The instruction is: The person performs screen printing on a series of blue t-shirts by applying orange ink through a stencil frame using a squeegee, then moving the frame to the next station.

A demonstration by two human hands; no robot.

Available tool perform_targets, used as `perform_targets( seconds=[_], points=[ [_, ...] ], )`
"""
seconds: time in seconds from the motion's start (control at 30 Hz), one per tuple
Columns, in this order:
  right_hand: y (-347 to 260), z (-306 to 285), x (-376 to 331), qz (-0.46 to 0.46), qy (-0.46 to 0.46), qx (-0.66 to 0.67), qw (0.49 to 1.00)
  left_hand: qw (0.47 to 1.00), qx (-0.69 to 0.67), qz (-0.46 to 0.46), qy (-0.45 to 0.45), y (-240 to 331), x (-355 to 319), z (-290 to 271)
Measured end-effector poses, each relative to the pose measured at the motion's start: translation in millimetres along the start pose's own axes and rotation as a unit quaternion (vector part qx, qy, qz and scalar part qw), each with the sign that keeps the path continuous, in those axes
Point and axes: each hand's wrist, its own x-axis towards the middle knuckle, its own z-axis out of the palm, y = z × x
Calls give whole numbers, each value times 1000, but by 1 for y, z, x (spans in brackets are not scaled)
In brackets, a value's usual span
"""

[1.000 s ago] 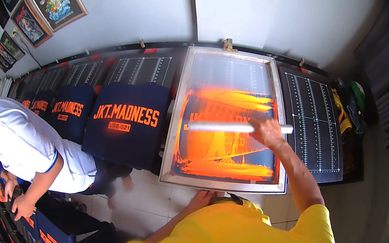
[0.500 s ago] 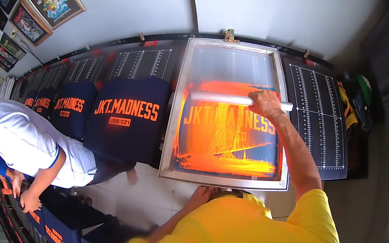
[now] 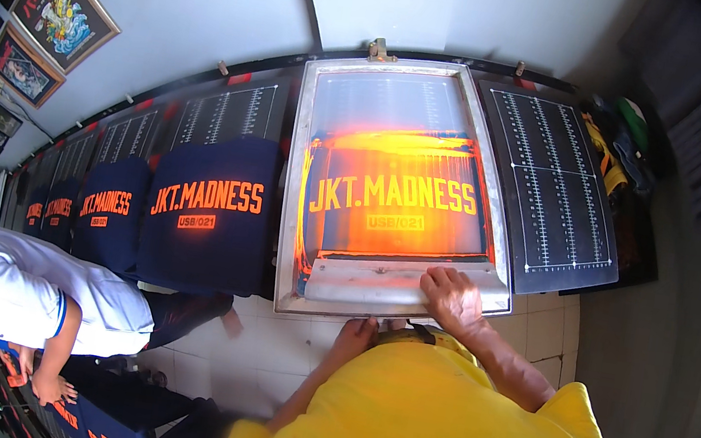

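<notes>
Squeegee (image 3: 402, 285) sits at the near end of the printing screen (image 3: 399, 190), lying across its frame, orange ink spread over the mesh beyond it. I have my right hand (image 3: 450, 297) on the blade's right end, fingers curled down over it. My left hand (image 3: 355, 334) grips the screen's near frame edge. Left of the screen, navy shirts (image 3: 208, 212) lie printed in a row; a person in white (image 3: 26, 299) bends there.

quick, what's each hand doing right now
Left hand: on the near edge of the metal-framed printing screen; grip cannot be told.
Right hand: closed on the long grey squeegee.
</notes>
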Motion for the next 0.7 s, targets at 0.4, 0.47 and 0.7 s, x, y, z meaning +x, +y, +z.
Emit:
perform_targets(
  seconds=[0.4, 0.47, 0.7],
  points=[
    [-21, 9, -33, 45, -102, 14, 994, 994, -52, -46, -89, -24, 16, -15],
    [-22, 9, -34, 49, -111, 20, 992, 986, -55, -94, -126, -25, 18, -24],
    [-9, -8, -35, 84, -20, 111, 990, 974, 172, 87, -123, -1, -2, -30]
  ],
)
